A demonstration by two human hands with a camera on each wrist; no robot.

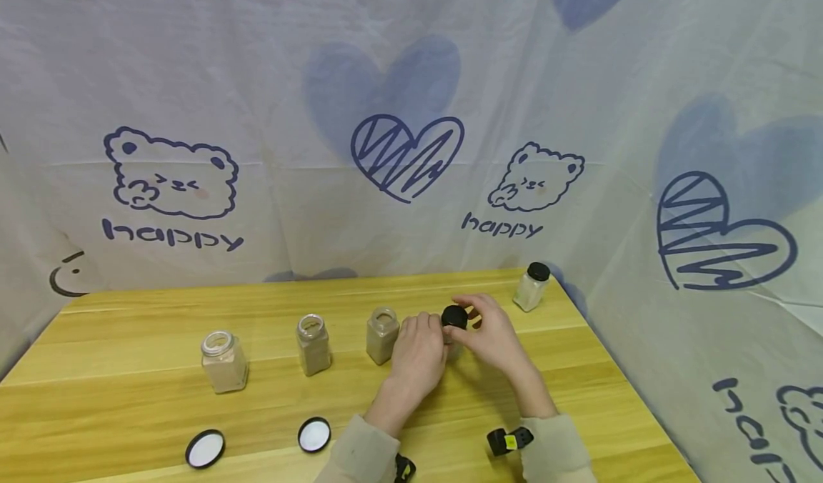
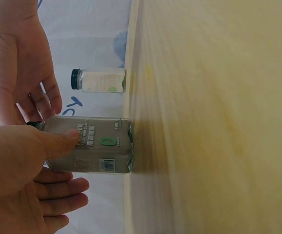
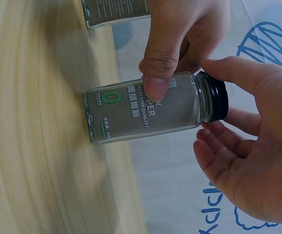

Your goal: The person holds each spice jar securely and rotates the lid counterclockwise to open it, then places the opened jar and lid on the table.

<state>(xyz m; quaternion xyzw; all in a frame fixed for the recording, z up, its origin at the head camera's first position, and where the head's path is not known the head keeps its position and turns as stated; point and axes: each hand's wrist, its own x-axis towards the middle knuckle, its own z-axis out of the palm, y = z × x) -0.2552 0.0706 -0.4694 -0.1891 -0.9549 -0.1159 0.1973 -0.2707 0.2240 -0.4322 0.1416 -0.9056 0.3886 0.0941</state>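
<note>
Wood-grain table [image 1: 270, 404] before a cloth [image 1: 289, 83] printed with hearts and bears. On it, right of the middle, a labelled glass jar [image 3: 136, 117] of grey-brown powder, roughly upright, gripped at the body by the left hand's [image 1: 419, 347] thumb and fingers and pinched at its black lid [image 1: 454, 316] by the right hand [image 1: 491, 331]. Just to the left, an open-mouthed jar [image 1: 381, 340] of similar powder; farther left, two more such jars [image 1: 314, 351] [image 1: 226, 370]. Nearer the front, two white-lined lids [image 1: 314, 435] [image 1: 206, 449] lying flat. Toward the far right corner, a black-capped jar [image 1: 530, 291].
</note>
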